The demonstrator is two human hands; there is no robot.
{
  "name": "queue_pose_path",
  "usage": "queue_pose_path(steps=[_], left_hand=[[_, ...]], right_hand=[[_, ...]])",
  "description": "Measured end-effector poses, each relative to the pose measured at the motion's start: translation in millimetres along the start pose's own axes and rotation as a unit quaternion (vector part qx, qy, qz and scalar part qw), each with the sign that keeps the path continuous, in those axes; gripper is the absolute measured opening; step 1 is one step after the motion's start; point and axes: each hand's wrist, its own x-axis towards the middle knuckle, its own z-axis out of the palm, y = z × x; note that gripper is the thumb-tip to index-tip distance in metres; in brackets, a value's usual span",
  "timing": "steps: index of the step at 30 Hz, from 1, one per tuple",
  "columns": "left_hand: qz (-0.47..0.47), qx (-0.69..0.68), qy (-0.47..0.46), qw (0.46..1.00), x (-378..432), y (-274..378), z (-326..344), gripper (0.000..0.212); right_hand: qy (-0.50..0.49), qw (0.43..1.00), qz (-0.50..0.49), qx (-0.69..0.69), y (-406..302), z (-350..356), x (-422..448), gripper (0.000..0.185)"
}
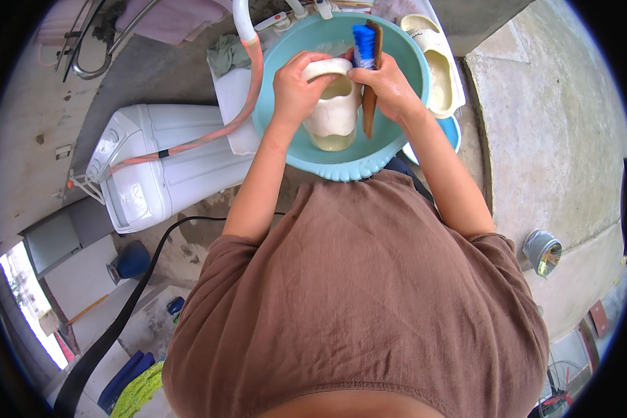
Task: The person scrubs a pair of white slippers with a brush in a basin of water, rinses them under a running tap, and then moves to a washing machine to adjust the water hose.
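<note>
A cream clog (332,117) is held over a light-teal plastic basin (292,151), its toe end pointing down towards me. My left hand (299,86) grips the clog's heel strap from the left. In my right hand (389,86) is a wooden-handled scrubbing brush (379,47) with blue bristles facing left, its handle end pointing down towards me. The right thumb and fingers also touch the right side of the clog's strap. Some suds and water show at the far side of the basin. Another cream clog (440,78) lies right of the basin, on a white ledge.
A pinkish hose (253,78) runs from a white pipe down past the basin's left side. A white washing machine (183,157) stands at left. A grey-green cloth (230,55) lies by the basin. A bin (541,251) stands on the floor at right.
</note>
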Motion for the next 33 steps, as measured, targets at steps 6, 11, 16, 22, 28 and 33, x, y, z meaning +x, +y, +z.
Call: queue_pose_path(steps=[6,11,16,22,28,33], left_hand=[[-0.001,-0.007,0.006,1.000,0,0,-1,0.022],[0.023,-0.004,0.036,0.999,-1,-3,3,0.027],[0.051,0.058,0.025,0.997,-5,9,3,0.024],[0.069,0.096,0.060,0.991,-9,17,10,0.025],[0.065,0.094,0.071,0.991,-10,11,3,0.024],[0.076,0.085,0.070,0.991,-12,12,4,0.025]], right_hand=[[-0.006,1.000,0.003,0.022,2,1,-2,0.030],[0.016,1.000,-0.003,0.012,0,4,-4,0.031],[0.005,1.000,0.008,0.003,-11,3,-7,0.029],[0.010,0.999,-0.017,-0.036,-7,0,-3,0.027],[0.025,1.000,-0.017,0.002,-7,12,-6,0.026],[-0.001,1.000,0.009,0.014,-8,6,-5,0.026]])
